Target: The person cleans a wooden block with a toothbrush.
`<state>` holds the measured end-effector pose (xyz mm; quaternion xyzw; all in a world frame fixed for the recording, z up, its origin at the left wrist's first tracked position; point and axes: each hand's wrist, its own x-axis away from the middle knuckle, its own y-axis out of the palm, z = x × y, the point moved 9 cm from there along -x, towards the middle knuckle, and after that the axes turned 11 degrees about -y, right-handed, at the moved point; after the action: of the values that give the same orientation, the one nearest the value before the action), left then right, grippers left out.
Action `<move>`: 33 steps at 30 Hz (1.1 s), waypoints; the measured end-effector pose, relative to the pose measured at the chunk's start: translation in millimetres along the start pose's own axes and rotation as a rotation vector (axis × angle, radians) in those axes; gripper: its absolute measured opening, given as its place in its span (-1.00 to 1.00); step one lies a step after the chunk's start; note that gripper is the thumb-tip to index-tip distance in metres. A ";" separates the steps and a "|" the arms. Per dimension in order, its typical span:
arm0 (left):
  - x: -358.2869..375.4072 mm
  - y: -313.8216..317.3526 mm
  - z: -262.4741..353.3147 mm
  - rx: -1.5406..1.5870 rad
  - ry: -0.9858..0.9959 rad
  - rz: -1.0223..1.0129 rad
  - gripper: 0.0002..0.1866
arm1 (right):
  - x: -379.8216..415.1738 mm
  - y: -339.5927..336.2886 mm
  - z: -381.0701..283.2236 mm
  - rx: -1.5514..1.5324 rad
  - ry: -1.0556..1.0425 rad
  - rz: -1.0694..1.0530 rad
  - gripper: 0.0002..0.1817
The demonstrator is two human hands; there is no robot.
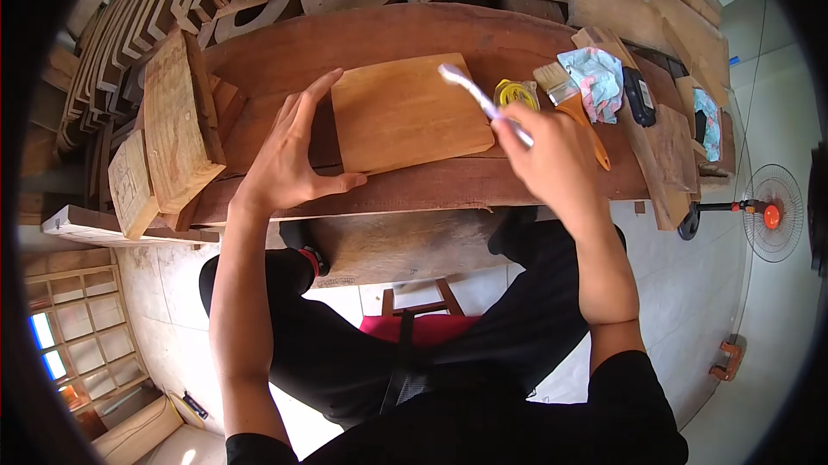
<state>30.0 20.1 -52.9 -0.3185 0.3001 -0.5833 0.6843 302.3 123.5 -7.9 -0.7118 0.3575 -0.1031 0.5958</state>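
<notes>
1 toothbrush sits gripped in the right hand; the left hand, spread wide, touches the wooden board.

The left hand spreads wide while the right hand curls inward.

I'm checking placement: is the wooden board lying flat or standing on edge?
Flat: the wooden board shows its broad face upward on the workbench.
</notes>
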 end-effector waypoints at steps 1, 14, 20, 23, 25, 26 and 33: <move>-0.5 -0.2 1.3 -0.013 0.016 0.012 0.42 | 2.7 1.3 0.6 0.014 -0.030 0.040 -0.80; -2.4 -0.1 -2.0 -0.009 -0.002 0.023 0.42 | 3.2 14.2 -21.3 -0.058 -0.131 0.068 -0.82; -2.8 0.3 -0.6 -0.013 0.018 0.032 0.43 | -8.4 13.5 -0.1 0.050 -0.061 0.041 -0.79; -1.1 0.6 -2.1 -0.007 0.007 0.019 0.42 | -11.3 7.1 2.8 0.022 -0.048 0.086 -0.78; -0.5 0.2 -0.4 -0.003 -0.009 0.016 0.42 | -17.8 2.6 20.5 0.065 -0.029 0.106 -0.80; -0.8 1.1 -0.3 -0.005 -0.004 0.011 0.41 | -12.2 5.3 17.6 0.023 -0.032 0.075 -0.80; 0.5 0.3 -1.1 -0.014 0.005 0.012 0.41 | -13.3 -1.2 24.9 0.024 -0.013 0.088 -0.82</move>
<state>29.4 19.5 -53.8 -0.3200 0.3076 -0.5776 0.6850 307.4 151.3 -9.8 -0.6890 0.3833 -0.0766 0.6103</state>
